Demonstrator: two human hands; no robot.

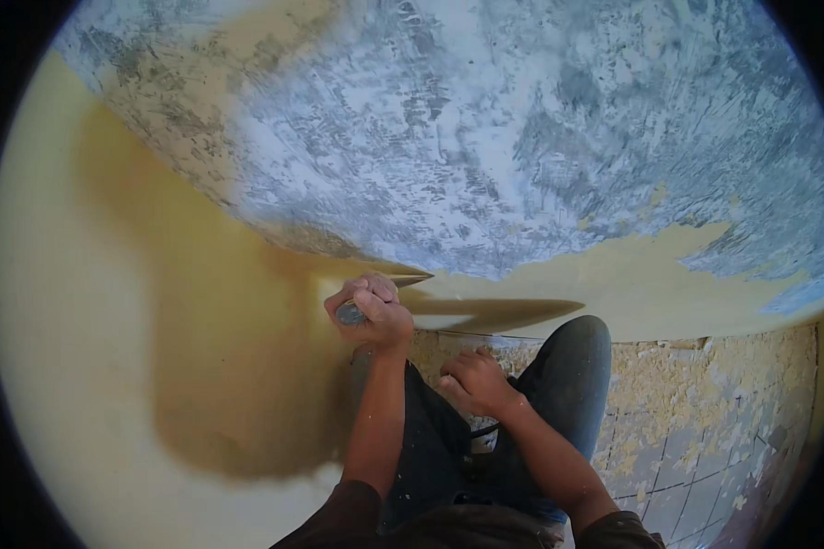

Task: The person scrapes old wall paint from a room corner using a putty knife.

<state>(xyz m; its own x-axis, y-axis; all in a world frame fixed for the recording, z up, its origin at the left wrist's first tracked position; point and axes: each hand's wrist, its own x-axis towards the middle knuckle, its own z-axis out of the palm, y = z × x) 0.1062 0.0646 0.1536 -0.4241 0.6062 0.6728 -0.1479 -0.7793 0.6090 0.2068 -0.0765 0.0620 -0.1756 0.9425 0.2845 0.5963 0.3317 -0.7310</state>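
My left hand (374, 309) grips a scraper by its handle, whose rounded grey end (350, 314) faces me. The narrow, edge-on metal blade (412, 278) points right, its tip at the wall where yellow paint (618, 274) borders a scraped grey-white surface (453, 151). A pointed tool shadow (522, 309) falls on the paint below. Lower and to the right, my right hand (477, 381) hovers between my knees, its fingers loosely curled and apart. I see nothing in it, though its palm is hidden.
A yellow wall (69, 329), partly in shadow, rises close on my left and meets the scraped wall at a corner. Paint flakes (649, 377) litter the tiled floor (673, 460), thickest along the wall's foot. My bent right knee (584, 350) comes near the painted strip.
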